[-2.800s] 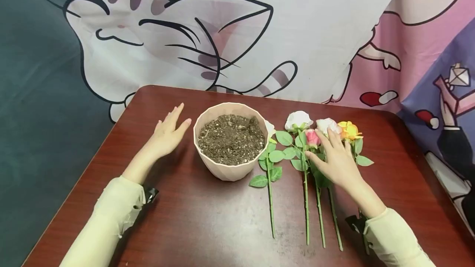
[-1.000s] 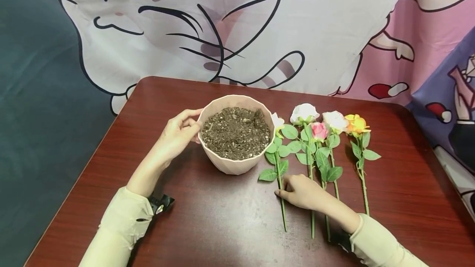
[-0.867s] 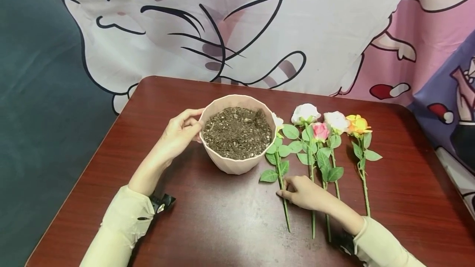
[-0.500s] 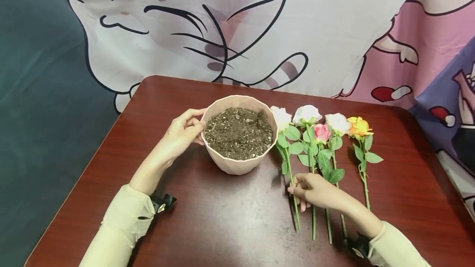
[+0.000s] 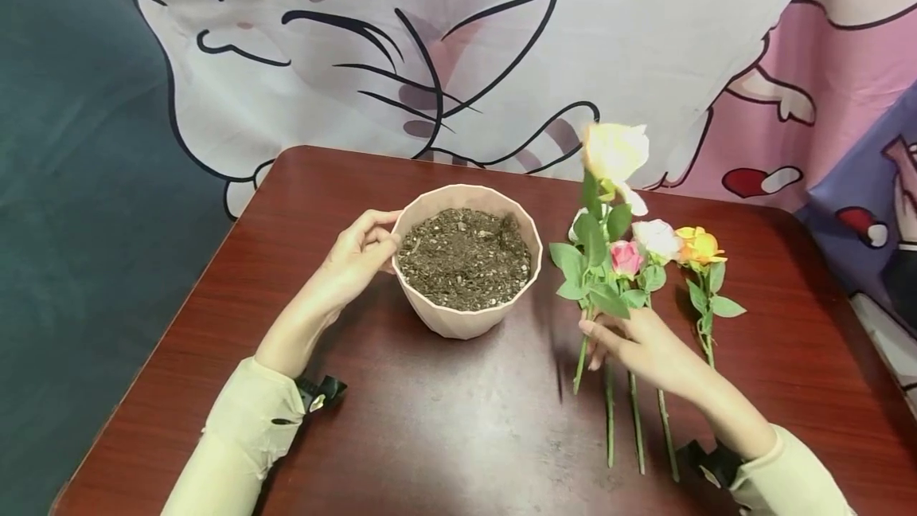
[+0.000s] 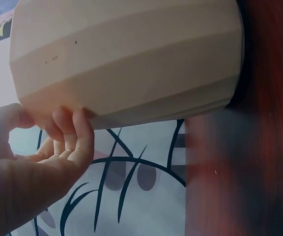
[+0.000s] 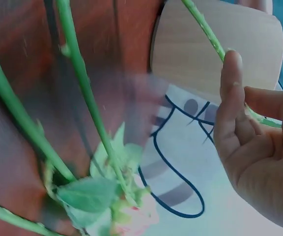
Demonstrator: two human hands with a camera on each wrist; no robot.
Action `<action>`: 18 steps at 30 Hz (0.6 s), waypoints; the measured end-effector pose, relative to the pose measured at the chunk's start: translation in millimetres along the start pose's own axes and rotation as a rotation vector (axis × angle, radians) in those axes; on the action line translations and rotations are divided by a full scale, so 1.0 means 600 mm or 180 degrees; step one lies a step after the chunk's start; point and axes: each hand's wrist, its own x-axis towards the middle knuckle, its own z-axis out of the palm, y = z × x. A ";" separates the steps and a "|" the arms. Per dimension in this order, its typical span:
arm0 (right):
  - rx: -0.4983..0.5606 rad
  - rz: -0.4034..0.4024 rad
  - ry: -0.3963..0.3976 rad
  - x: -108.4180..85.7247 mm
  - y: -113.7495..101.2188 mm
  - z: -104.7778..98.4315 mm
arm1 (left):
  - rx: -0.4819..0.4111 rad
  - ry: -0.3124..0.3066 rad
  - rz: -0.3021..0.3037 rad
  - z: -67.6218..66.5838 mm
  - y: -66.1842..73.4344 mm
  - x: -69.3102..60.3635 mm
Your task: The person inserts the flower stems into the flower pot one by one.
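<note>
A beige faceted flowerpot [image 5: 466,323] filled with dark soil [image 5: 466,261] stands mid-table. My left hand [image 5: 344,269] holds the pot's left side near the rim, its bent fingers [image 6: 85,135] against the outer wall in the left wrist view. To the right of the pot, my right hand [image 5: 655,349] pinches the green stem of a pale yellow-white rose [image 5: 614,151] between thumb and fingers. That rose stands nearly upright, raised off the table, its stem [image 7: 205,27] crossing in front of the pot in the right wrist view.
Beneath and beside my right hand lie a mostly hidden white rose [image 5: 576,225], a pink rose [image 5: 626,259], a pale pink-white rose [image 5: 657,240] and an orange-yellow rose [image 5: 700,246]. A cat-print cloth [image 5: 344,126] hangs behind the brown table [image 5: 444,436].
Both hands were open at first. My left hand came to the pot and holds it; my right hand took the stem beside the pot, lifted that rose and tilted it up, moving right.
</note>
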 end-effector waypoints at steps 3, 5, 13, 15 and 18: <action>-0.0340 -0.0225 0.0397 0.011 -0.008 -0.001 | -0.0043 -0.0023 -0.0026 -0.004 0.002 -0.002; -0.0510 -0.0321 0.0638 0.018 -0.013 -0.007 | -0.0094 -0.0053 -0.0029 -0.005 0.004 -0.001; -0.0074 -0.0492 0.0931 0.038 -0.039 -0.034 | -0.0112 -0.0140 -0.0043 -0.012 0.004 0.000; 0.0009 -0.0662 0.0955 0.044 -0.047 -0.044 | -0.0095 -0.0114 -0.0039 -0.011 0.003 0.000; 0.0113 -0.0946 0.0952 0.053 -0.057 -0.060 | -0.0032 -0.0052 -0.0033 -0.009 0.002 0.001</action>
